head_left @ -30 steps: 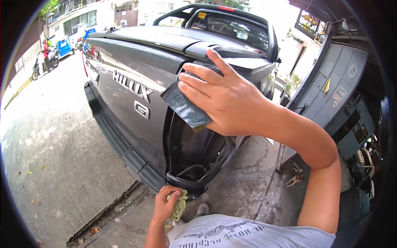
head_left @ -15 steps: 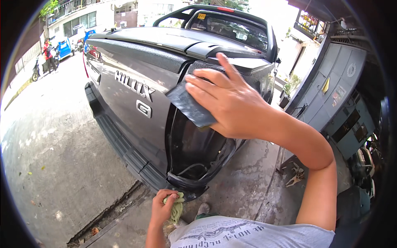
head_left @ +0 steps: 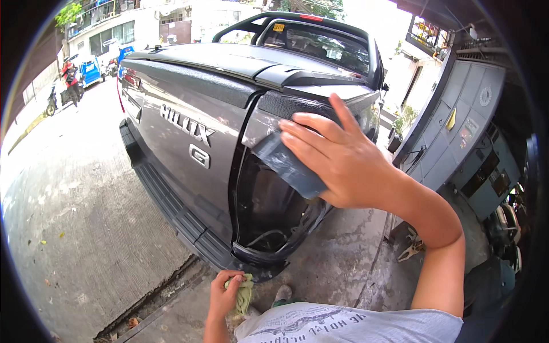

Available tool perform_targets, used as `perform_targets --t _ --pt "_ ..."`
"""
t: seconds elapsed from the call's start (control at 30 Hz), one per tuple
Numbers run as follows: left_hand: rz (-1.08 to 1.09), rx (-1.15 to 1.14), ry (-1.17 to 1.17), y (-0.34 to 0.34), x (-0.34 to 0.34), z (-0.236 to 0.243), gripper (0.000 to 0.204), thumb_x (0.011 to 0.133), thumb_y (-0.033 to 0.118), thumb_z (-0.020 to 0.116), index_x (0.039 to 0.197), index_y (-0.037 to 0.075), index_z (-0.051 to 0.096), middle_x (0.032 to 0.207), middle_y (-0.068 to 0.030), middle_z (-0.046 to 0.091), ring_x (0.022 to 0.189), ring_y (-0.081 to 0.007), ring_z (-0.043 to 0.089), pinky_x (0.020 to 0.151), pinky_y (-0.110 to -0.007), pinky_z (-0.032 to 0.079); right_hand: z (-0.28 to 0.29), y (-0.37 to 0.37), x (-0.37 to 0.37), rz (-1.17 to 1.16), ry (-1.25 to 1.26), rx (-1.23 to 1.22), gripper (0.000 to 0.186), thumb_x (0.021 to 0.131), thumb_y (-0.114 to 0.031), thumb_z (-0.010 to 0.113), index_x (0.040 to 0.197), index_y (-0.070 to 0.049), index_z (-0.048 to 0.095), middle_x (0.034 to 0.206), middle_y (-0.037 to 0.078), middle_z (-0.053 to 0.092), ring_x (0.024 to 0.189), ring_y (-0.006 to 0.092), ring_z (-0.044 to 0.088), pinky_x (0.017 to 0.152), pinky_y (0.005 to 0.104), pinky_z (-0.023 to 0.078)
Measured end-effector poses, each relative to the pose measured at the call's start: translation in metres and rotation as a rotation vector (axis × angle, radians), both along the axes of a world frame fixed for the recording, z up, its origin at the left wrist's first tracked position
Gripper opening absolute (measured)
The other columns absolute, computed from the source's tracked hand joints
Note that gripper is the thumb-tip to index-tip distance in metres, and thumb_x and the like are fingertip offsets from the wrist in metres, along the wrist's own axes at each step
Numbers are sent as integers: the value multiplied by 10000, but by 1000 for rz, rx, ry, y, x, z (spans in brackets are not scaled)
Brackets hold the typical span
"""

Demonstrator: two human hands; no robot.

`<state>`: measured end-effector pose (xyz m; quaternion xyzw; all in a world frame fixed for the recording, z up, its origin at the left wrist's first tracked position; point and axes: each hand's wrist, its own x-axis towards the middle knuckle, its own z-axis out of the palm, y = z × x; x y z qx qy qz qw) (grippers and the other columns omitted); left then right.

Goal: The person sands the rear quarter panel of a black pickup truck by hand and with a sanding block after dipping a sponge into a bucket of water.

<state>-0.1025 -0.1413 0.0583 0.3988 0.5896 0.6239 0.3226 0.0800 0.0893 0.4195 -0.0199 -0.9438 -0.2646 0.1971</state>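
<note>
My right hand [head_left: 343, 154] presses a dark blue-grey sheet of sandpaper [head_left: 289, 166], smeared whitish, against the rear corner panel of a dark grey pickup truck [head_left: 177, 154]. Its thumb side is raised and the fingers lie over the sheet's upper part. Just below the sheet gapes the tail light opening [head_left: 266, 206], with a loose wire inside and no lamp fitted. Low down by the end of the rear bumper [head_left: 197, 231], my left hand [head_left: 224, 291] is closed on a crumpled light green cloth [head_left: 244, 294].
Grey metal gates [head_left: 452, 114] and a grey cabinet [head_left: 489, 171] line the right side. Dark clutter stands beyond them. A cracked groove [head_left: 148, 297] runs through the concrete at lower left. Far left, a person in red [head_left: 72, 83] is beside a motorcycle [head_left: 52, 100].
My right hand has slid the sandpaper to the right and slightly down, baring more of the panel beside the tailgate seam. The left hand stays low with the cloth.
</note>
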Motion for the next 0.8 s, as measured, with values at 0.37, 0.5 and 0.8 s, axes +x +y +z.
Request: perform_targets --t 0.37,0.5,0.8 --pt "10 11 49 6 -5 10 215 1004 175 677 1060 -28 722 951 -81 754 922 -138 669 858 -294 510 -9 17 -24 86 63 68 639 847 -342 720 1375 4 617 1484 112 587 1439 282 473 1282 645 152" --pt "43 11 18 -5 -9 -2 213 1002 171 677 1053 -31 722 952 -88 753 934 -146 673 863 -301 512 -10 13 21 -3 42 140 635 817 -325 742 1359 -13 630 1475 103 596 1469 279 452 1281 666 139" --pt "5 60 50 9 -3 18 191 1004 160 669 1039 -19 728 967 -83 745 942 -154 677 872 -309 514 -9 19 -16 95 83 -3 712 765 -288 812 1381 -3 599 1454 135 598 1462 319 456 1273 608 229"
